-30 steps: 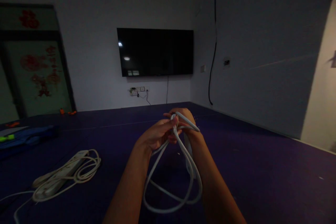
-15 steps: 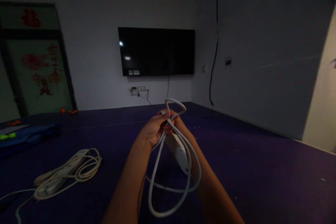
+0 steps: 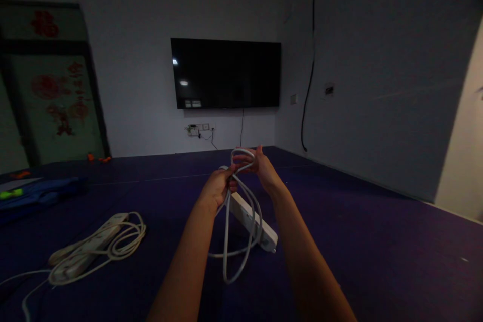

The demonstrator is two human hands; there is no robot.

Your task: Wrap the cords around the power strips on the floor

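My left hand (image 3: 220, 186) is closed round a bunched white power cord (image 3: 228, 229), in front of the far end of a white power strip (image 3: 252, 221). The strip slants down to the right, between my forearms. Loops of the cord hang below the left hand, across the strip. My right hand (image 3: 262, 165) is just to the right, its thumb up and its fingers stretched toward the left hand. A small upper loop of cord runs across these fingers into that hand; the exact grip is partly hidden.
A second white power strip (image 3: 90, 249) with a coiled cord lies at the left on the purple surface (image 3: 358, 241). Blue cloth (image 3: 53, 192) with a bright green item (image 3: 11, 194) is farther left. A television (image 3: 228, 74) hangs on the far wall, and a black cable (image 3: 308, 85) hangs right of it.
My right hand has come out from behind the left and moved right, its thumb raised. The upper loop has shifted left, the hanging loops are smaller, and more of the held strip shows.
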